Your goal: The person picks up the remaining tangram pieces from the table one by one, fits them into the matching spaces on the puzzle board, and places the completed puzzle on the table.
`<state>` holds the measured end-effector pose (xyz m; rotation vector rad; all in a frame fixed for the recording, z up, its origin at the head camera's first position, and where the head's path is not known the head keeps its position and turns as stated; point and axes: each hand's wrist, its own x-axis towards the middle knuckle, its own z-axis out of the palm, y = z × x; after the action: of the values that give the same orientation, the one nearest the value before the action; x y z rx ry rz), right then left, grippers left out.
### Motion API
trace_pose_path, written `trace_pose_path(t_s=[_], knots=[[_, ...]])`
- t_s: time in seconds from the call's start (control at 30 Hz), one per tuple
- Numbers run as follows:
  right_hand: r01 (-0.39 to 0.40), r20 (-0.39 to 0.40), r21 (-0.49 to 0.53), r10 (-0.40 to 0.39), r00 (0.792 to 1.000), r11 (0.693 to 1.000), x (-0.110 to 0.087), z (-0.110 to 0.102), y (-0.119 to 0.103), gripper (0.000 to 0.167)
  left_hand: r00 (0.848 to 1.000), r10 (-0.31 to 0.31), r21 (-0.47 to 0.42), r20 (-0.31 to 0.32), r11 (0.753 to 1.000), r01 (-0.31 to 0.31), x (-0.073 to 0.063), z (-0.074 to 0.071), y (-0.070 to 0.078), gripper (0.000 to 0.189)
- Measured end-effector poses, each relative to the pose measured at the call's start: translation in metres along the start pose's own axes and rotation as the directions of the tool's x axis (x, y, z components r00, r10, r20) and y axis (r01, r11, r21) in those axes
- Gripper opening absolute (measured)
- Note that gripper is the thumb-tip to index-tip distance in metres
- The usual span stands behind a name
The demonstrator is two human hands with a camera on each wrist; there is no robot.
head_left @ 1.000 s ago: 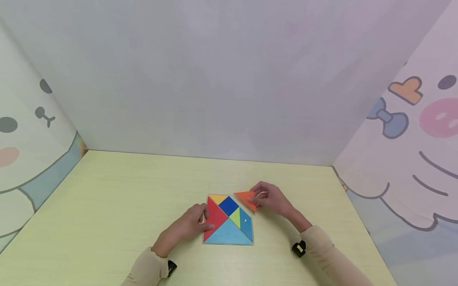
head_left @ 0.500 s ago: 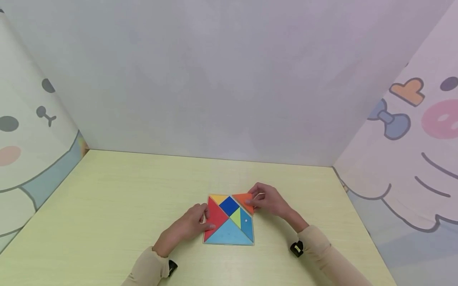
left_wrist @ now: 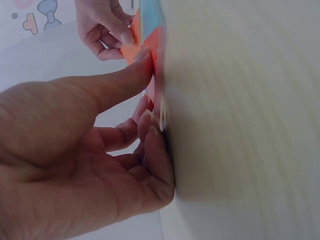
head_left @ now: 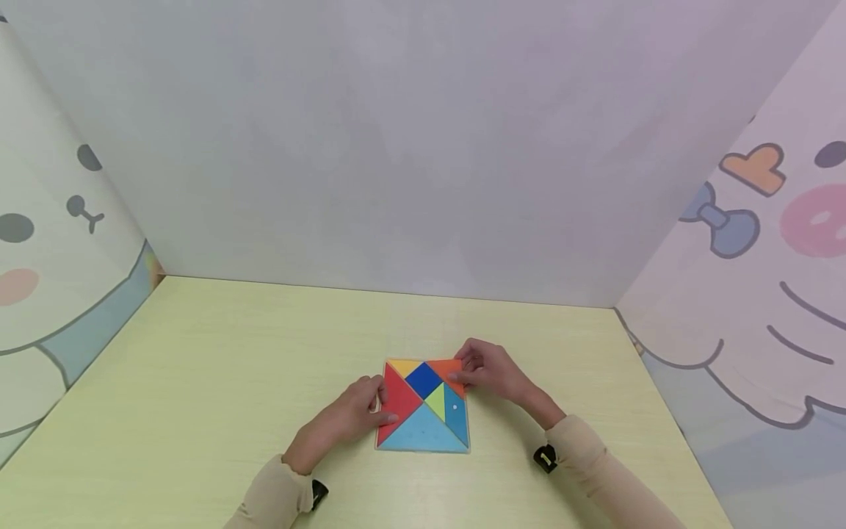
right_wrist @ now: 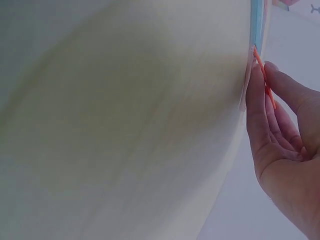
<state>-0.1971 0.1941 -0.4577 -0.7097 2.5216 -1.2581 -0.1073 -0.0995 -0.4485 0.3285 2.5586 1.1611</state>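
Observation:
A square tangram tray [head_left: 423, 451] lies on the table, with flat coloured pieces in it. My left hand [head_left: 353, 411] grips its left edge, thumb on the large red triangle [head_left: 400, 397] and the other fingers curled at the side. At the far right corner, my right hand [head_left: 496, 373] pinches an orange triangle [head_left: 446, 366] between thumb and fingers. In the right wrist view that orange triangle [right_wrist: 270, 93] is tilted up from the tray. Beside it sit a dark blue square [head_left: 424, 381] and a blue parallelogram [head_left: 455, 417]. A large light blue triangle [head_left: 423, 432] fills the near side.
A yellow triangle [head_left: 403, 366] and a small green triangle [head_left: 437, 402] also sit in the tray. The pale table [head_left: 231, 353] meets a plain back wall [head_left: 396, 147]. Side panels with cartoon animals [head_left: 734, 294] flank it. A black device [head_left: 546, 458] hangs at the right wrist.
My right hand has moved the orange triangle leftward, from beside the tray onto its far right corner, against the dark blue square. The left hand has stayed in place on the tray's edge.

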Motion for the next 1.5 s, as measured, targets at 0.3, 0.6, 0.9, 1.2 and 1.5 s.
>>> trace_pose_path(t_s=[0.3,0.6,0.9,1.2,1.5], knots=[[0.011,-0.012,-0.099,-0.012,1.0,0.995,0.0006,0.0005,-0.0021,0.026,1.0,0.006,-0.006,0.003,1.0,-0.006,0.0001,-0.0011,0.0006,0.029],[-0.032,-0.028,-0.149,0.029,0.999,0.988,0.0013,0.0005,-0.004,0.025,1.0,-0.001,-0.022,0.005,1.0,0.001,-0.0004,-0.0025,0.0015,0.03],[-0.088,-0.039,-0.168,0.083,0.996,0.982,0.0024,0.0017,-0.0067,0.027,1.0,0.006,-0.015,0.003,1.0,-0.006,0.0003,-0.0026,0.0006,0.03],[-0.112,-0.042,-0.159,0.107,0.993,0.981,0.0031,0.0036,-0.0065,0.028,1.0,0.0,-0.014,0.003,1.0,0.0,0.0003,-0.0027,0.0001,0.03],[-0.086,-0.012,-0.166,0.085,0.996,0.982,0.0011,0.0049,-0.0082,0.024,1.0,0.008,-0.021,0.007,1.0,-0.008,0.0003,-0.0021,-0.0018,0.03]])
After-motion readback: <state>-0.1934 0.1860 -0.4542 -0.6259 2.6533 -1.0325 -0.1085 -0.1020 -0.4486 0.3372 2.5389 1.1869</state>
